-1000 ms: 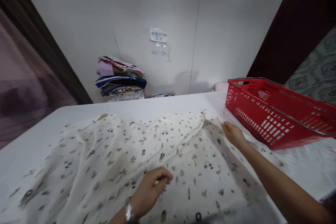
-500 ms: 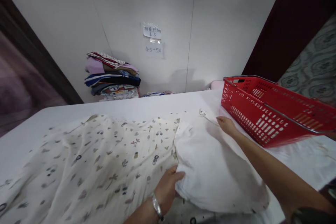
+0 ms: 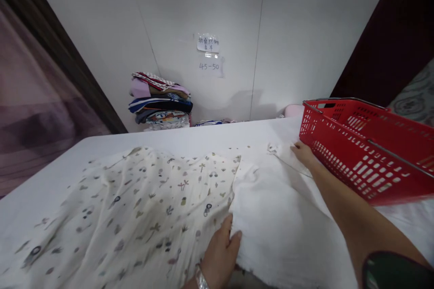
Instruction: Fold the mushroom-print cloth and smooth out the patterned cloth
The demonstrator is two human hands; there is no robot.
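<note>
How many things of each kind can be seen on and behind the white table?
Printed cloth: 1
Red basket: 1
Stack of folded clothes: 1
Paper notes on the wall: 2
Hands on the cloth: 2, left hand and right hand
Total: 7

Bright, even indoor light; soft shadows; edges stretched and slightly blurred.

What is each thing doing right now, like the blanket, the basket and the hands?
Blanket: spread on the table, right part folded over, plain side up.
Basket: upright on the table, handle down.
Clothes pile: folded, stacked by the wall.
Left hand: pressing the fold edge.
Right hand: on the far corner.
</note>
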